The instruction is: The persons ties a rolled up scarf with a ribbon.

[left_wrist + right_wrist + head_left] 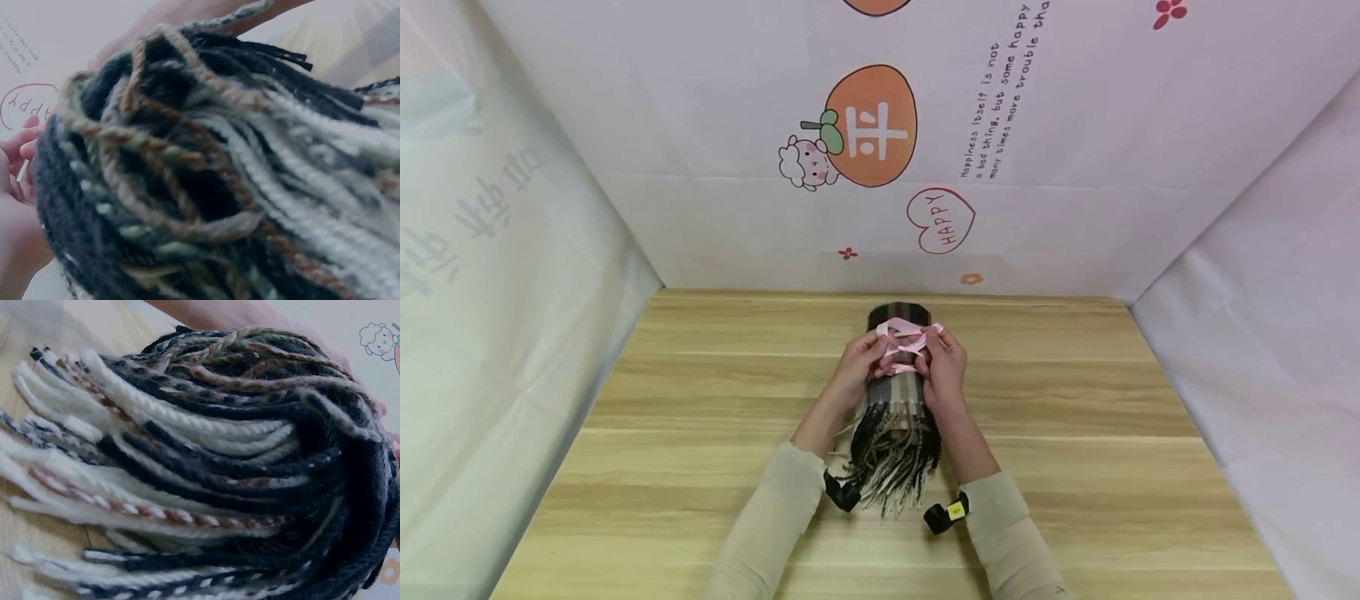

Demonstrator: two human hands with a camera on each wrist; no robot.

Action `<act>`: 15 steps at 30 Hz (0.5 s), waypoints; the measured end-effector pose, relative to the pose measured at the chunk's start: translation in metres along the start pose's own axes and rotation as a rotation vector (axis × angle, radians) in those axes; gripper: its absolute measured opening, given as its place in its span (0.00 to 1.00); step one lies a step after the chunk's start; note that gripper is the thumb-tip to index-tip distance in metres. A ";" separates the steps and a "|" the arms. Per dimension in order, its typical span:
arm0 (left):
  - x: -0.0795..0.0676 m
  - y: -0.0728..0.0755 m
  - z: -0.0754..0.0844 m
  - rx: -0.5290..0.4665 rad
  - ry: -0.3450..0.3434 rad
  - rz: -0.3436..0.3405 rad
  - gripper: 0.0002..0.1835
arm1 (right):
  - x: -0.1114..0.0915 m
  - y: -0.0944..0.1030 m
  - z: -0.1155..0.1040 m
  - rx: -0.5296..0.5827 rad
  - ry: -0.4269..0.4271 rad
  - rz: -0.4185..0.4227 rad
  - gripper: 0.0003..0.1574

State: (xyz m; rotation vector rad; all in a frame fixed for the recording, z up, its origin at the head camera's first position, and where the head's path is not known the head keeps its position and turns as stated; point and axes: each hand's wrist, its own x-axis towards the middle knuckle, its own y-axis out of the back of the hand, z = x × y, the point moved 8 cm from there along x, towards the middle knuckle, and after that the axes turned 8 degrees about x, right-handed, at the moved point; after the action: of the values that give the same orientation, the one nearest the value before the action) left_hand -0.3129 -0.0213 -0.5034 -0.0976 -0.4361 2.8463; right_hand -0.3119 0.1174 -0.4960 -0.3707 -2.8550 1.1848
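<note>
A rolled plaid scarf (904, 396) in black, grey and brown lies lengthwise on the table, its fringe (895, 475) toward the person. Pink ribbon (901, 326) goes around the roll's upper half and forms a loop on top. On the left side, the left hand (859, 362) pinches one part of the ribbon between thumb and finger. Opposite it, the right hand (945, 362) pinches another part. Both wrist views are mostly filled by the scarf's twisted fringe (206, 162) in black, white and brown; the ribbon is hidden there.
The wood-grain table (722, 375) extends on both sides of the scarf. A white printed backdrop (737, 225) rises at its far edge, with white sheets at left and right. Black wrist cameras (946, 515) sit at both cuffs, near the fringe.
</note>
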 end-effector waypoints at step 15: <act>-0.003 0.000 0.008 0.150 -0.104 -0.074 0.12 | -0.005 0.000 -0.010 -0.222 0.167 -0.062 0.13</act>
State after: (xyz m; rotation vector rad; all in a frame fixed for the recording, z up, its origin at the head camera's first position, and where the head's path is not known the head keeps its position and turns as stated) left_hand -0.3110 -0.0240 -0.4952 0.0940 -0.2398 2.8083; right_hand -0.3063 0.1233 -0.4889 -0.3653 -2.8333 0.7875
